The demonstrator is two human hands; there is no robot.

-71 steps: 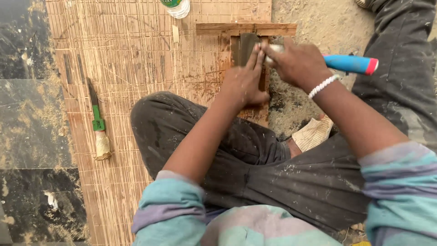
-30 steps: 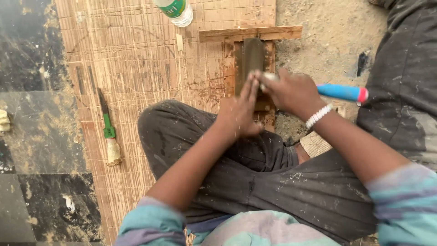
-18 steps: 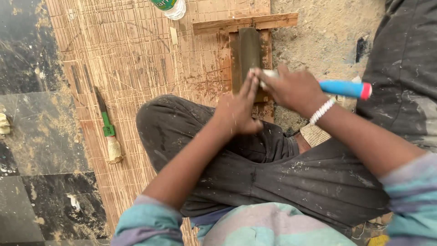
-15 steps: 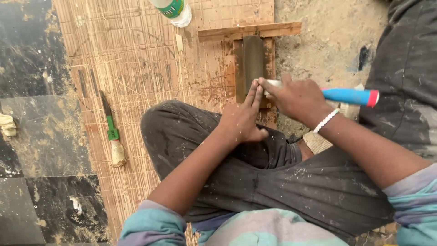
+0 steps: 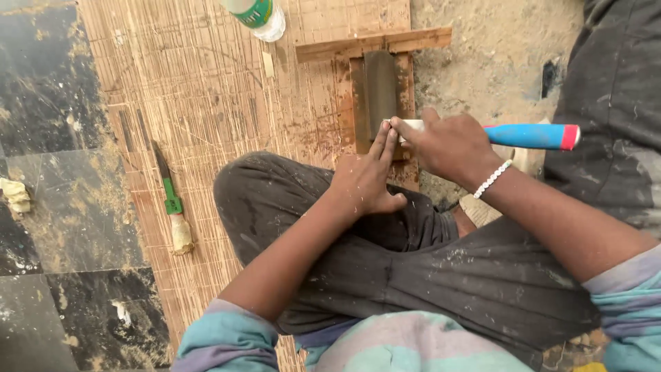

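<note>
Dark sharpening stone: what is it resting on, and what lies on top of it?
The stone sits in a reddish wooden holder on a woven mat. The left hand and right hand cover its near end, hiding the tool's blade.

A rough floor-level workplace, like a building site or makeshift carpentry spot: a woven reed mat (image 5: 206,103) spread over dusty black marble tiles (image 5: 55,207), bare sandy ground (image 5: 496,62) at the mat's right edge, a wood-framed sharpening stone (image 5: 381,86), and dust-spattered work clothes.
</note>
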